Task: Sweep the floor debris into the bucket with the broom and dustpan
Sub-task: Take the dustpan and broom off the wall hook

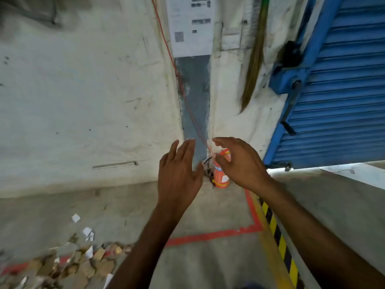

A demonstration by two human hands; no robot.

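A broom (255,59) with long brownish bristles hangs against the white wall at the upper right, its green handle at the top edge. A pile of cardboard and paper debris (68,261) lies on the concrete floor at the lower left. My left hand (179,174) and my right hand (239,161) are stretched out in front of me with relaxed fingers, holding nothing. Both hover in front of a red fire extinguisher (221,177) standing at the foot of the wall. No dustpan or bucket is in view.
A blue roller shutter (341,90) fills the right side, slightly raised. Red floor tape (212,234) marks a box around the extinguisher, with yellow-black hazard tape (277,232) beside it. A red cord (166,44) runs down the wall past a paper notice (190,26).
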